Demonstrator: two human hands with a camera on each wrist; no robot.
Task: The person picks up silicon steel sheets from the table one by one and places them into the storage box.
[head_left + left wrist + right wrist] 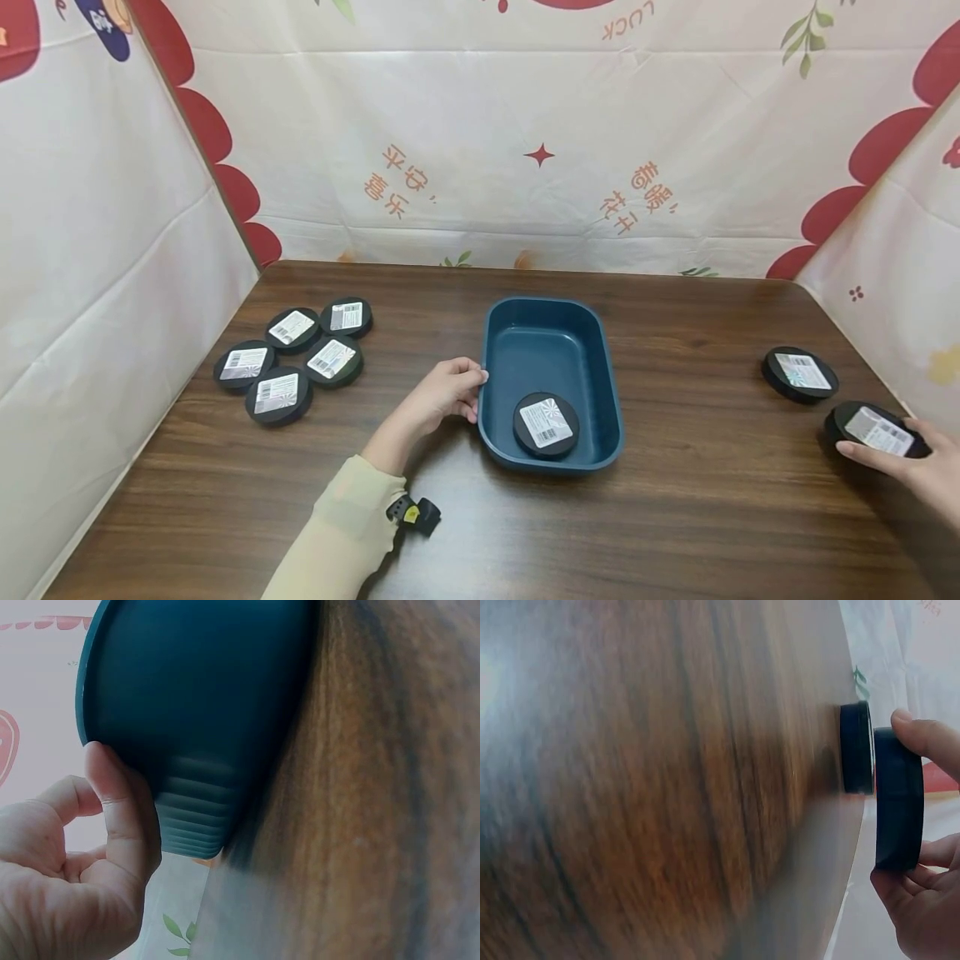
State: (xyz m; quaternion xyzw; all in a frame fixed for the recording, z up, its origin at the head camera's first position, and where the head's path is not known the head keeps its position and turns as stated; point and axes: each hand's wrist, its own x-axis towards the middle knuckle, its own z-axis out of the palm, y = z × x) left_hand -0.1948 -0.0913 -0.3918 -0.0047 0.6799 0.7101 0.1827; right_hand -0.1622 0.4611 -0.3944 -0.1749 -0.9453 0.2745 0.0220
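Observation:
In the head view, a deep blue rectangular tray [546,315] sits mid-table with one flat black disc [546,426] lying inside, its white label up. My left hand [448,392] holds the tray's left rim, fingertips at the edge; the left wrist view has the hand [97,847] against the tray's outer wall [202,690]. At the far right, my right hand [918,462] grips another labelled black disc [877,430] by its edges. The right wrist view shows this disc [898,799] raised off the table between thumb and fingers.
One labelled black disc [800,375] lies on the table just behind the right hand. Several more, such as this disc [278,397], are grouped at the left. Printed white cloth [480,167] walls off the back and both sides of the brown wooden table [690,517].

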